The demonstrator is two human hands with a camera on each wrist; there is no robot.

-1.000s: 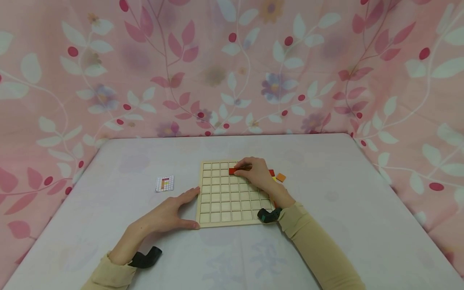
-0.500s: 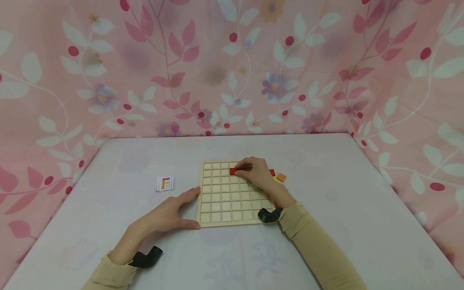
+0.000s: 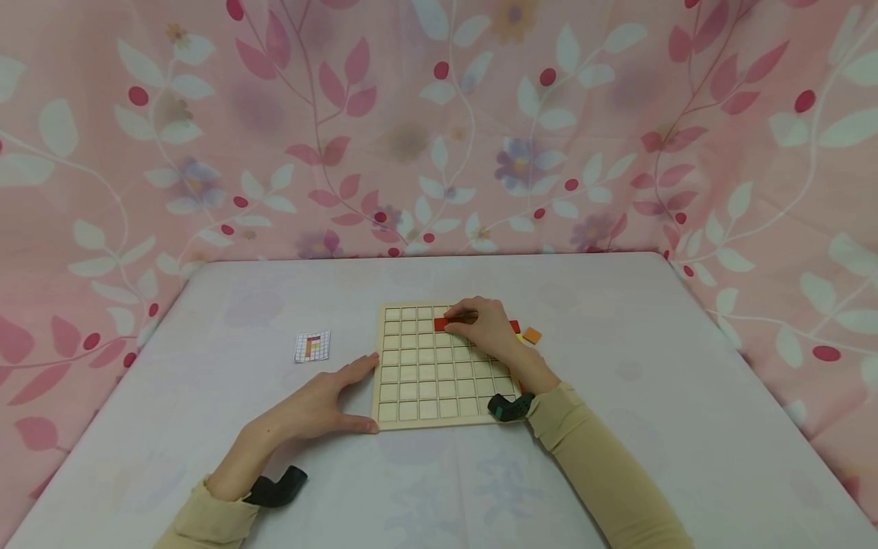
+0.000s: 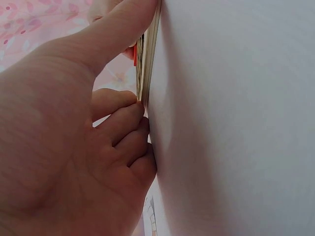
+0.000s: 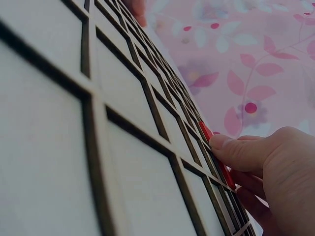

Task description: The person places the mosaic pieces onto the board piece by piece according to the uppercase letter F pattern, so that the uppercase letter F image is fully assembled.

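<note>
A pale wooden grid board [image 3: 427, 374] lies flat on the table. My left hand [image 3: 312, 408] rests against its left side, index finger on the edge and thumb at the near-left corner. The left wrist view shows those fingers [image 4: 120, 105] meeting the board's edge. Over the far right part of the board, my right hand [image 3: 485, 328] pinches a red tile [image 3: 440, 325] between thumb and fingers. In the right wrist view, the red tile [image 5: 204, 130] sits low on the grid, with the thumb [image 5: 229, 147] on it. The hand hides part of the tile.
Left of the board lies a small printed card [image 3: 312, 348] with a coloured grid pattern. Past the board's right edge are an orange tile [image 3: 531, 335], a red tile [image 3: 514, 327] and a partly hidden yellow piece [image 3: 519, 338]. A floral pink cloth [image 3: 411, 137] hangs behind the table.
</note>
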